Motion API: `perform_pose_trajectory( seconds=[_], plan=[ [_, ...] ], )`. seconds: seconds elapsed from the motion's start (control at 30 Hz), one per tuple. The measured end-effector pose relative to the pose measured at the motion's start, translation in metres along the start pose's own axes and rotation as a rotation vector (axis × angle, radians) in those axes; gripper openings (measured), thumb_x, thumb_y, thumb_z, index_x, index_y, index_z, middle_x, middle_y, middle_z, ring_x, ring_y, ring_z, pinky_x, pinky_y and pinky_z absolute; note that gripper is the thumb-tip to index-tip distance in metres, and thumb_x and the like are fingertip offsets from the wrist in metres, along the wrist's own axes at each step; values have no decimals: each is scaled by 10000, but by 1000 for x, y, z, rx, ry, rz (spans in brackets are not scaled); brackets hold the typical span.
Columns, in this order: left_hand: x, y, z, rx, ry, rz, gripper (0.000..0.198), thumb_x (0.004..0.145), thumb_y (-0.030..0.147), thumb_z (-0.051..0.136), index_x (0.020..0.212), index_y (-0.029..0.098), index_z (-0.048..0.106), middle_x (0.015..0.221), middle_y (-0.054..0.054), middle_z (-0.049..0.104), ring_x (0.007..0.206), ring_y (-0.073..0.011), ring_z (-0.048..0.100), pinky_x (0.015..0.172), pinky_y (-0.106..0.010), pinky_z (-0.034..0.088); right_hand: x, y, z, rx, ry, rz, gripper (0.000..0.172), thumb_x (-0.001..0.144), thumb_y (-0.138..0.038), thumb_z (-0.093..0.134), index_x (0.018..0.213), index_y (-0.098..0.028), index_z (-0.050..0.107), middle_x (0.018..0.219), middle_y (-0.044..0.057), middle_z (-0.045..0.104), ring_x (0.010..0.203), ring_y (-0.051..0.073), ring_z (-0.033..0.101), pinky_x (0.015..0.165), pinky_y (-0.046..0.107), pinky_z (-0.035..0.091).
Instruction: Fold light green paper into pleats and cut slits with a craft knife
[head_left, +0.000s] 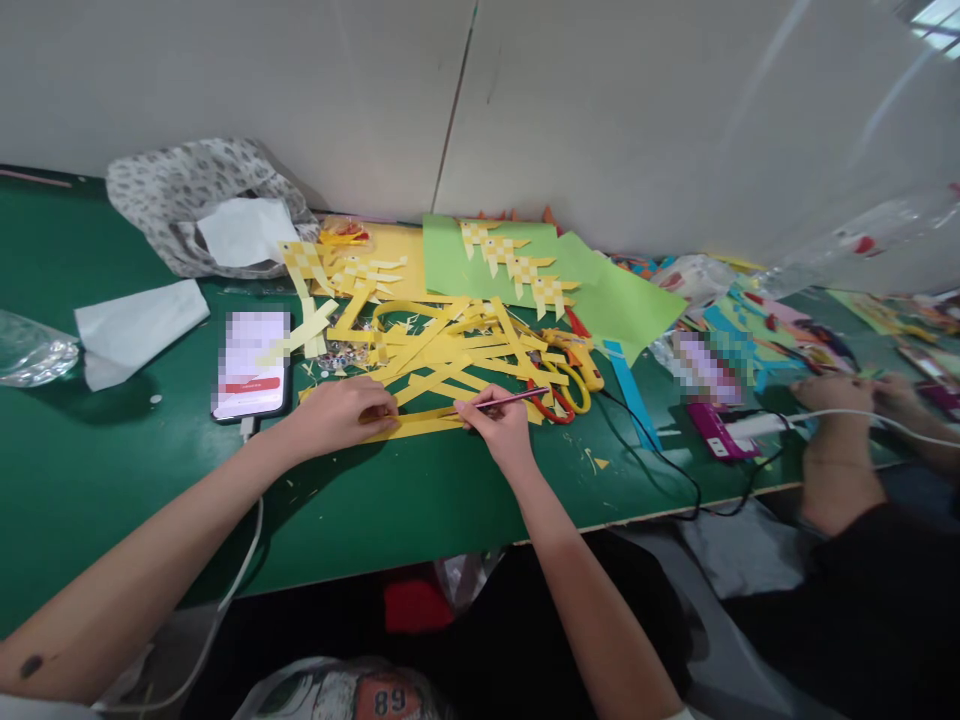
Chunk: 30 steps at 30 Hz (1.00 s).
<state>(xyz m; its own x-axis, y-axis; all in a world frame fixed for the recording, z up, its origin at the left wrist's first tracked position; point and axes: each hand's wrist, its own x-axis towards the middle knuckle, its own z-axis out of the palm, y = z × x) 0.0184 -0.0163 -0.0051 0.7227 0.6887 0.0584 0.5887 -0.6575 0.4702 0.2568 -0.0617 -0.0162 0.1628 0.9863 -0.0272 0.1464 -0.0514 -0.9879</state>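
Observation:
My left hand [341,415] is closed, its fingers curled onto the left part of a yellow paper strip [420,420] at the near edge of the paper pile. In my right hand [499,425] is a slim dark-pink pen [514,398], pinched near its left end, which lies over the same strip. Many loose yellow strips [435,350] lie crossed behind both hands. Right of them are red-and-yellow-handled scissors [574,390] and a yellow glue gun [581,355]. Woven yellow paper fish shapes [517,265] rest on green sheets [607,295].
A phone [251,365] with a white cable lies left of the pile, near a tissue [142,330] and a patterned cloth bag [202,205]. A blue strip [632,395], a black cord and a magenta box [720,432] are rightward. Another person's hands [836,405] work at far right.

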Motion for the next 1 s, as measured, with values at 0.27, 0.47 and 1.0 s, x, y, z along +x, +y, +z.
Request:
perform_pose_trajectory(
  seconds=[0.27,0.47,1.0],
  plan=[
    [-1,0,-1,-9,-9,-17,228,895,367,489,873,207,650,874,-29,680,808,-172,604,640,-253,395,5,5,-12,3,-1,10,312,598,-391,803,597,-212,547,521,-17,599,482,152,566,484,276,449],
    [-1,0,-1,3,-1,-6,245,896,370,480,859,204,656,870,-32,689,798,-169,609,617,-245,389,8,2,-20,-5,31,8,316,570,-365,819,571,-209,545,495,-28,585,458,137,540,469,267,430],
    [-1,-2,2,-14,-1,-32,234,880,381,508,866,202,657,854,-25,672,778,-163,601,619,-249,381,16,10,-51,-22,114,-19,270,578,-328,806,584,-191,573,528,-8,633,466,122,563,476,246,463]
  ],
)
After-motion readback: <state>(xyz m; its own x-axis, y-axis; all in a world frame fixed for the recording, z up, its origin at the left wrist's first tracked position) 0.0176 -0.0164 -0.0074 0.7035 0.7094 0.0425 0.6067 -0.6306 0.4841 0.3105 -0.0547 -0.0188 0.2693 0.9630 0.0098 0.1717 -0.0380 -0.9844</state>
